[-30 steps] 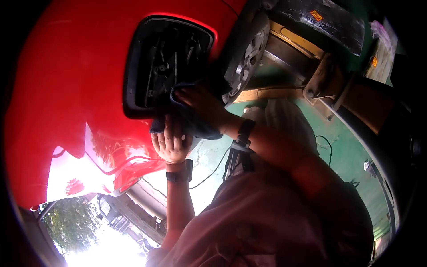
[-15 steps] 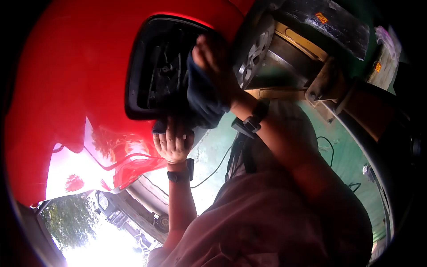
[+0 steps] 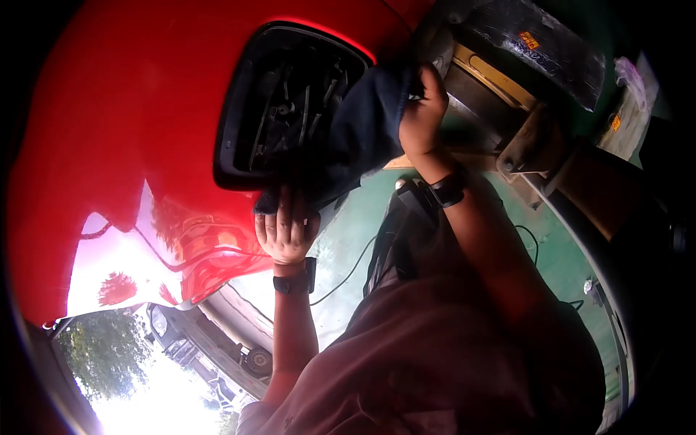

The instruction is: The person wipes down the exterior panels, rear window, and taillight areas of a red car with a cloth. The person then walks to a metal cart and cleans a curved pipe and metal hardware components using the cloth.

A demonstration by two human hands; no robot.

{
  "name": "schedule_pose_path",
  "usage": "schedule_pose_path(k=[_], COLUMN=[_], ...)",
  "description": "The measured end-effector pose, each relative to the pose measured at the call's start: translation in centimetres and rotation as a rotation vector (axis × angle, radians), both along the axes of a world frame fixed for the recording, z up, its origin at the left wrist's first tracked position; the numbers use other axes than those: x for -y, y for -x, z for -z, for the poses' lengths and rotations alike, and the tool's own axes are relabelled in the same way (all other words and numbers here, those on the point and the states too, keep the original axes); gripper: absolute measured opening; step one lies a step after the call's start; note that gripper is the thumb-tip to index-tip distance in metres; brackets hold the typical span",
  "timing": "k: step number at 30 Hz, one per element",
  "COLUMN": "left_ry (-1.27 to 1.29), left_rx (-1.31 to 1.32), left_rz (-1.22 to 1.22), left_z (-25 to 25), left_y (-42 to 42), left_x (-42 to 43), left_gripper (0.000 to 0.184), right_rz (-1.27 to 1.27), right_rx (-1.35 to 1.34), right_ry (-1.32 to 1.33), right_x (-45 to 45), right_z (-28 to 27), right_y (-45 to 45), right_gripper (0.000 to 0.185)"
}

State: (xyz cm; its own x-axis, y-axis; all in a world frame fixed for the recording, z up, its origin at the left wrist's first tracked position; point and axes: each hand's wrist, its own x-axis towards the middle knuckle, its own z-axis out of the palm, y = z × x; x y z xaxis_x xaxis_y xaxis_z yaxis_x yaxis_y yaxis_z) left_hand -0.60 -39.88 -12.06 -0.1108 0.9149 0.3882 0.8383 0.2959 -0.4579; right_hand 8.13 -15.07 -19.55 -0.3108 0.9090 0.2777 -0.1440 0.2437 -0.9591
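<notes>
A dark blue cloth [image 3: 368, 119] stretches across the lower right side of the black-framed opening [image 3: 226, 145] in a glossy red car body panel [image 3: 145, 94]. My right hand [image 3: 424, 119] grips the cloth's upper right end, thumb raised, beside the opening. At the opening's lower edge, my left hand [image 3: 288, 228] is closed over a dark fold of the same cloth; its fingertips are partly hidden in shadow. Inside the opening, dark ribs and metal-looking parts show. Each wrist wears a black band.
A yellow-framed metal lift part [image 3: 496, 76] stands at the right, near a dark wrapped slab [image 3: 536, 43] with an orange label. A black cable [image 3: 355, 272] runs over the green floor [image 3: 573, 254]. Another vehicle [image 3: 188, 341] and a tree [image 3: 109, 355] are outside, lower left.
My right hand has moved right, away from the opening, drawing the cloth out wider and uncovering more of the inside. My left hand stays nearly in place. The view has shifted slightly.
</notes>
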Motion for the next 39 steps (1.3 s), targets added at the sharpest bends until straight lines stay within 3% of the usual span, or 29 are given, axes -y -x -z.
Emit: schedule_pose_path(k=[1,5,7,8,10,12,14,15,17,18,20,22,25,27,30,32,35,38,39], left_ry=[0.005,-0.012,-0.017,-0.032,-0.061,-0.114,-0.083,-0.063,-0.047,-0.056,-0.069,-0.113,-0.136,-0.091,-0.064,-0.076,-0.098,-0.101,-0.101], left_rx=[0.003,0.005,0.001,0.011,0.031,0.065,0.065,0.039,0.019,0.01,-0.01,0.058,0.068,0.021,0.042,0.052,0.082,0.088,0.083], left_rz=[-0.003,0.002,-0.004,0.007,0.028,0.089,0.067,0.046,0.016,0.014,0.018,0.075,0.12,0.052,-0.01,0.003,0.061,0.065,0.045], left_z=[-0.1,0.1,0.3,0.3,0.5,1.0,0.8,0.3,0.1,0.2,0.1,0.6,1.0,0.3,-0.2,0.0,0.4,-0.2,-0.5], left_y=[-0.1,-0.1,0.1,0.1,0.2,0.6,0.5,0.2,0.0,0.0,0.0,0.5,0.7,0.1,-0.3,-0.2,0.3,0.0,-0.2], left_x=[0.0,-0.2,0.2,0.1,-0.1,0.3,0.0,-0.5,-0.4,-0.4,-0.4,0.1,0.2,-0.3,-0.7,-0.6,-0.1,-0.5,-0.9], left_gripper=[0.031,0.03,0.031,0.031,0.032,0.032,0.029,0.028,0.026,0.026,0.026,0.025,0.024,0.024,0.024,0.025,0.027,0.026,0.025], right_rz=[-0.097,-0.336,-0.278,-0.145,-0.734,-0.791,-0.313,-0.335,-0.233,-0.143,0.017,-0.243,-0.491,-0.557,-0.242,-0.213,-0.577,-0.275,-0.259], right_rx=[0.051,0.676,0.487,0.145,0.477,0.395,-0.098,-0.032,-0.05,-0.139,-0.103,-0.102,-0.317,-0.11,0.051,0.07,-0.081,-0.094,-0.173], right_ry=[0.076,-0.485,-0.741,-0.852,-0.701,-0.728,-0.94,-0.927,-0.663,-0.468,-0.595,-0.673,-0.887,-0.898,-0.717,-0.579,-0.753,-0.823,-0.486], right_x=[-0.4,1.0,3.0,4.1,2.8,2.2,2.5,1.7,-0.7,-1.0,-0.4,2.9,4.7,0.8,-0.6,1.6,5.3,1.4,0.0], right_z=[-0.2,-4.6,-2.8,-0.4,-7.5,-9.5,-7.4,-5.5,-2.9,-2.6,-7.6,-9.2,-8.0,-4.9,-4.5,-4.4,-5.9,-6.1,-6.0], right_y=[-0.3,0.0,1.9,3.5,3.9,4.0,4.8,4.6,6.4,7.3,6.2,5.2,6.0,5.4,4.9,4.7,3.8,4.5,4.9], right_gripper=[0.03,0.026,0.028,0.032,0.042,0.048,0.05,0.05,0.027,0.025,0.021,0.021,0.025,0.027,0.029,0.034,0.043,0.044,0.043])
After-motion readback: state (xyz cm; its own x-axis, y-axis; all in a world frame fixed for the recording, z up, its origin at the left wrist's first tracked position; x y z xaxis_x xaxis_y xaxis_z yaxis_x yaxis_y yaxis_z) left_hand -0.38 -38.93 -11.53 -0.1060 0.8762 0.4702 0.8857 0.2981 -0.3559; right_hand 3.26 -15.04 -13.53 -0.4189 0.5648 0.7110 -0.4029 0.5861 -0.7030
